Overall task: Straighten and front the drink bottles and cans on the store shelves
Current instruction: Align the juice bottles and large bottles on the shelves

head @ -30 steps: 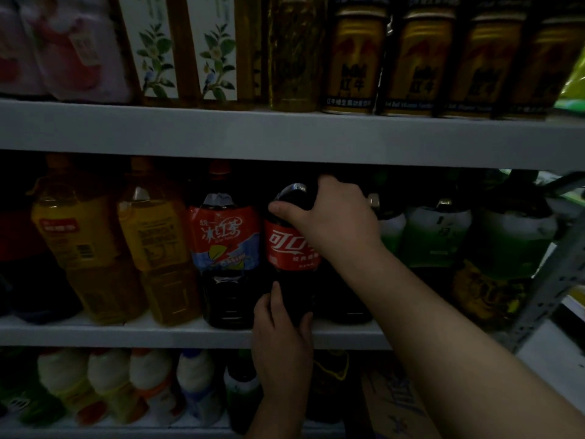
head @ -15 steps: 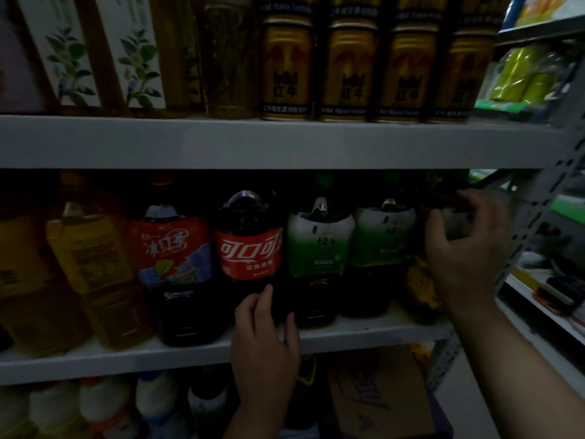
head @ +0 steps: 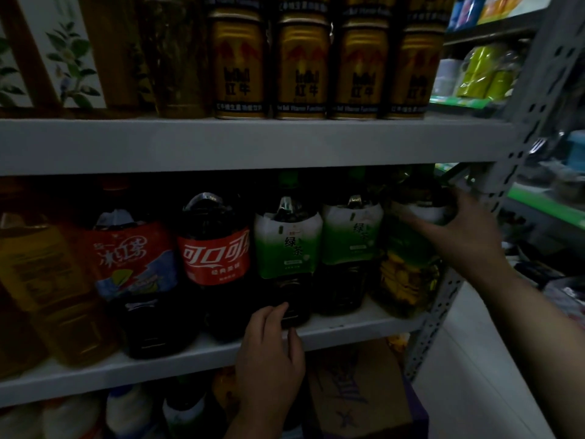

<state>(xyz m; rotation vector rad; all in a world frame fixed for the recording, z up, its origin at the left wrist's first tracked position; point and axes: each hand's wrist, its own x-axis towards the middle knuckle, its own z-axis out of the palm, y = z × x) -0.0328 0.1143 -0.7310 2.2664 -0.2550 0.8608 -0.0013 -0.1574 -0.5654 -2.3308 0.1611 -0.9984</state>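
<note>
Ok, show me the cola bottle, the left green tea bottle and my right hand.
Cola bottle (head: 215, 258): head view, on its red label.
Left green tea bottle (head: 286, 248): head view, on its green label.
Right hand (head: 456, 236): head view, on the back of the hand, gripping the end bottle (head: 406, 274).

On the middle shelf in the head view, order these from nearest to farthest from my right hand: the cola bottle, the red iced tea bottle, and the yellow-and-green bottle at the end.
1. The yellow-and-green bottle, far right end; the right hand grips its upper part.
2. The cola bottle, mid-shelf.
3. The red iced tea bottle, just left of the cola.
</note>
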